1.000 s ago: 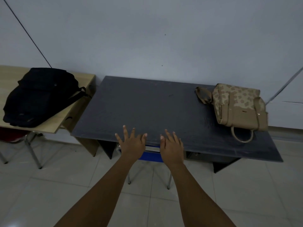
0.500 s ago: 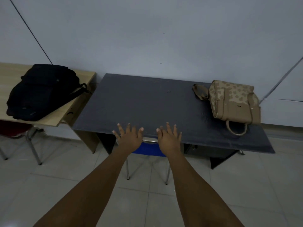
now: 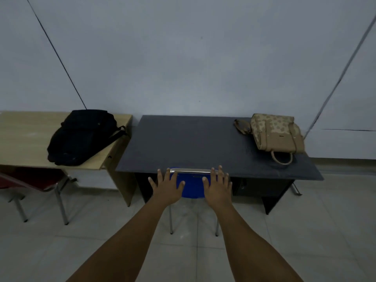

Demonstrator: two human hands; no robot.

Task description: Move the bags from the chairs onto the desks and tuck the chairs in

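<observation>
A blue chair point(image 3: 192, 185) with a chrome top rail stands tucked under the front edge of the dark grey desk point(image 3: 195, 145). My left hand point(image 3: 167, 186) and my right hand point(image 3: 217, 185) are spread flat, fingers apart, over the chair's backrest, one at each side; neither grips anything. A tan patterned handbag point(image 3: 277, 135) lies on the dark desk's right end. A black backpack point(image 3: 81, 137) lies on the light wooden desk point(image 3: 26, 137) to the left. A red chair point(image 3: 30, 180) sits partly under that wooden desk.
A pale wall runs right behind both desks. The floor is light tile, open in front of me. A thin dark cable slants down the wall to the backpack, and a grey line slants on the right.
My view has pulled back from the desk. My hands slid off the desk's front edge and now sit lower on the blue chair's back, farther apart. More of the chair and floor shows.
</observation>
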